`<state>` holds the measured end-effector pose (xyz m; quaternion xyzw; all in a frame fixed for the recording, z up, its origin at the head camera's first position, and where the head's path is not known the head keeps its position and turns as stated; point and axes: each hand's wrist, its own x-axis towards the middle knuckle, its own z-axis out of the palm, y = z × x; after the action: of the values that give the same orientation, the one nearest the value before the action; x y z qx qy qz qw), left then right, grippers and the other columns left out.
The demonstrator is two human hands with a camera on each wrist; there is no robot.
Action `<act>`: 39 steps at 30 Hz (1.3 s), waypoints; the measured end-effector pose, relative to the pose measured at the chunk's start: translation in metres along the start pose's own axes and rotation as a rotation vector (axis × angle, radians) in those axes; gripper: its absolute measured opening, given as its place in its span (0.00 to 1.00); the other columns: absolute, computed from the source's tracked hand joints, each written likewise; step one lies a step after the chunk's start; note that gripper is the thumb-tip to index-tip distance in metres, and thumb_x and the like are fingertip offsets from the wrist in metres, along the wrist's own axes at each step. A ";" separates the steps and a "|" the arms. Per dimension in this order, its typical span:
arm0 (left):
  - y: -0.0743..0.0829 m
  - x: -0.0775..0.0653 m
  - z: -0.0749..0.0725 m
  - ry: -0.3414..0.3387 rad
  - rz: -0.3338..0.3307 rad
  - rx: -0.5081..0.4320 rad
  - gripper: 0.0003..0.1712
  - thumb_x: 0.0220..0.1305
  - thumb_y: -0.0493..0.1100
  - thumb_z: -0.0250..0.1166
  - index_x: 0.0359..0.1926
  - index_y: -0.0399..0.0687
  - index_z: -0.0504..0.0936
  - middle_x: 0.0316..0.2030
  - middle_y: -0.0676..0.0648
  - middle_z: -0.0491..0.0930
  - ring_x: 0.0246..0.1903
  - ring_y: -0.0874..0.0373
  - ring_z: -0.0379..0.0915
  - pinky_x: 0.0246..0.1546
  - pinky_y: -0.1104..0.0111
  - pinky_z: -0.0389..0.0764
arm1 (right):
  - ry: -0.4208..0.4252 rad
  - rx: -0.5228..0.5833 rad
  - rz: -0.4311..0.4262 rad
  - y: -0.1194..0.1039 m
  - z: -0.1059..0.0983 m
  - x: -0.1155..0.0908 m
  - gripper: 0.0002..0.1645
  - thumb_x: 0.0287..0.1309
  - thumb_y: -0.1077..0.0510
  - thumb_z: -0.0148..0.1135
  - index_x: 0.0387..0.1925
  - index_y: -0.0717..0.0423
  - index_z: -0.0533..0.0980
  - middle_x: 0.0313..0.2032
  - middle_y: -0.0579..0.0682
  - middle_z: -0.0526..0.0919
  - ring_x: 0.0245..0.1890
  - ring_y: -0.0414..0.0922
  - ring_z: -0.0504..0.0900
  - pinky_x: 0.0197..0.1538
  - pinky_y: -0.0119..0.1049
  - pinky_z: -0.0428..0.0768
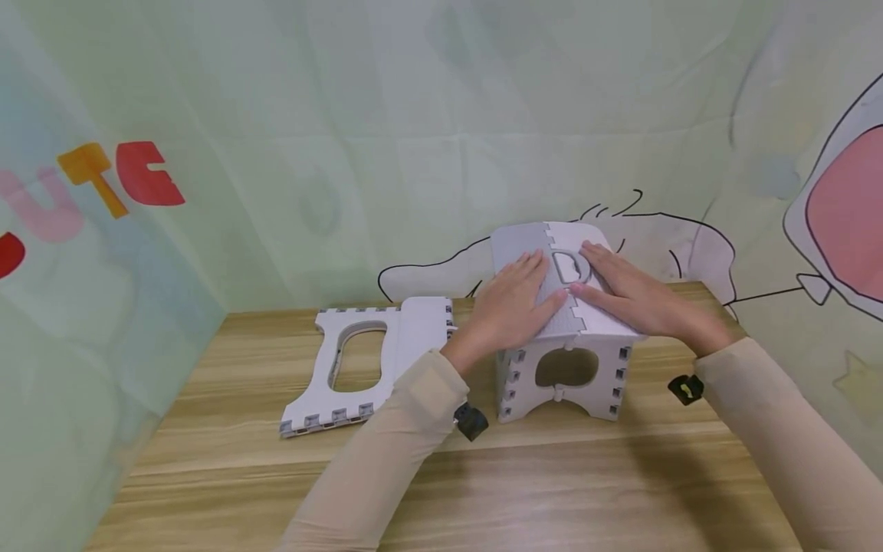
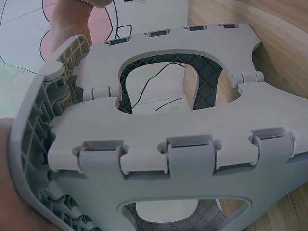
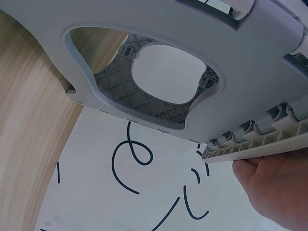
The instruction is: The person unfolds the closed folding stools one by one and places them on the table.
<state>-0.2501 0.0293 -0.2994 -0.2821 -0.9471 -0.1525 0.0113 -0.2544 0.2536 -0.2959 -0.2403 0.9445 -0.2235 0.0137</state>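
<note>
Left hand [image 1: 512, 295] and right hand [image 1: 626, 287] lay flat across a standing stool's seam

The stool [image 1: 586, 340] stood upright on the table [image 1: 524, 491], directly beneath both palms, right of the person's middle. Its seam [image 1: 549, 236] ran away from the person, between the hands: the left covered part of the left half [image 1: 517, 241], the right part of the right half [image 1: 586, 231]. (Which way the seat was longer, the slanted view did not settle.) Neither hand was nearer; both touched the top. The loop-shaped handle [image 1: 585, 267] sat between them, the right fingers just beside it, and the thumbs nearly met at its near end.

Both hands had their fingers stretched out and pointing forward, curled round nothing, so the stool was pressed or rested on, not gripped. The forearms reached in from either side, slanting inward. From the left wrist, the hinged side panels [image 2: 190, 159] looked spread, bowed slightly at their joints. A folded stool [image 1: 422, 330] lay flat to the left, well apart from the right hand, partly behind the left sleeve [image 1: 386, 460].
</note>
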 end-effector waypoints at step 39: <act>-0.010 -0.027 -0.010 0.195 0.084 -0.336 0.36 0.75 0.61 0.50 0.77 0.52 0.59 0.77 0.48 0.53 0.76 0.52 0.40 0.74 0.54 0.47 | 0.122 0.052 -0.052 -0.041 -0.011 -0.029 0.39 0.74 0.40 0.49 0.79 0.46 0.52 0.77 0.53 0.52 0.75 0.59 0.52 0.70 0.66 0.55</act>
<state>-0.2334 0.0040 -0.2954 -0.3034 -0.8901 -0.3345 0.0620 -0.2119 0.2394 -0.2705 -0.2502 0.9309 -0.2626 -0.0435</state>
